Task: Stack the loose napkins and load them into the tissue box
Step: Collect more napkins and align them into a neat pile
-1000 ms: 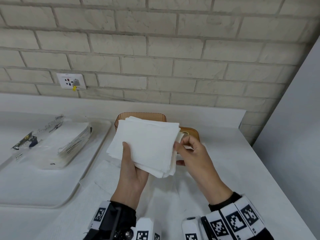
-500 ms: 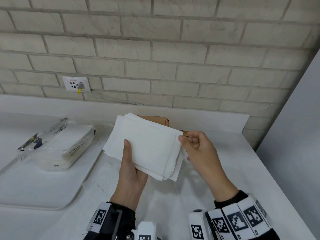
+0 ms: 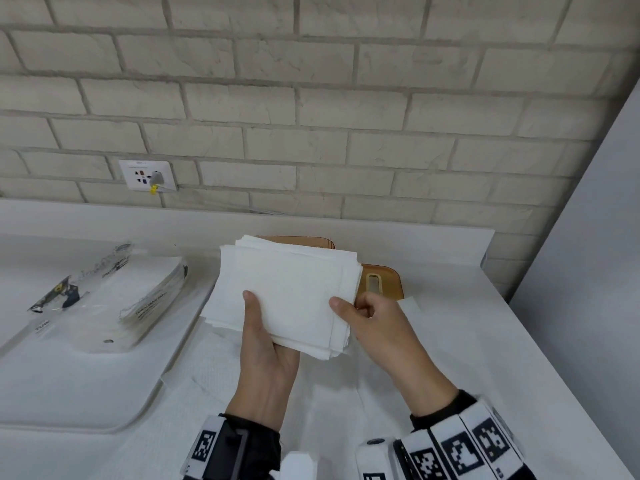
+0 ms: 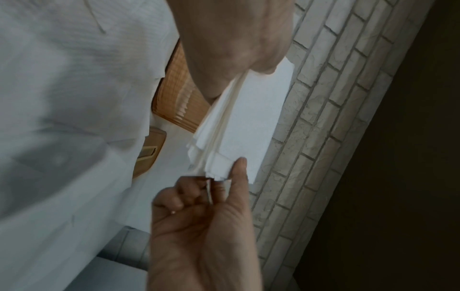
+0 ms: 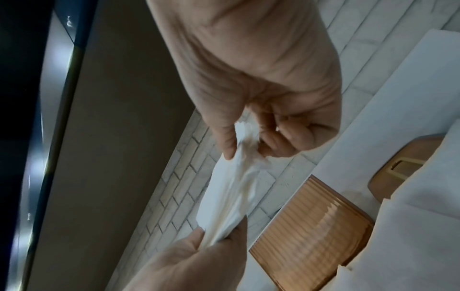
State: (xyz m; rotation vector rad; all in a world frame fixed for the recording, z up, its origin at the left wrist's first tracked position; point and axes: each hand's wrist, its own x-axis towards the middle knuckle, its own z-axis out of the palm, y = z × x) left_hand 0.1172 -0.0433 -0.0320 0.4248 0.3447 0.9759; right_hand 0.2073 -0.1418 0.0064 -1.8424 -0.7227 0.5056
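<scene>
A thick stack of white napkins (image 3: 287, 292) is held above the counter. My left hand (image 3: 266, 344) grips its near edge from below, with the thumb on top. My right hand (image 3: 374, 320) pinches the stack's right edge, thumb on top and curled fingers beneath. The left wrist view shows the stack (image 4: 248, 122) edge-on, its layers fanned and uneven. In the right wrist view the right hand (image 5: 239, 141) pinches the ragged edges. The brown ribbed tissue box (image 3: 294, 239) stands open behind the stack, mostly hidden. Its brown lid (image 3: 381, 285) with a slot lies to its right.
More loose white napkins (image 3: 214, 375) lie on the counter under my hands. At the left, a white tray (image 3: 104, 424) carries a plastic pack of napkins (image 3: 104, 296). A brick wall with a socket (image 3: 147, 174) stands behind, and a grey panel (image 3: 588, 271) bounds the right.
My right hand has shifted along the stack's right edge; its thumb now lies on top of the napkins. My left hand keeps its hold, and the stack has tilted a little.
</scene>
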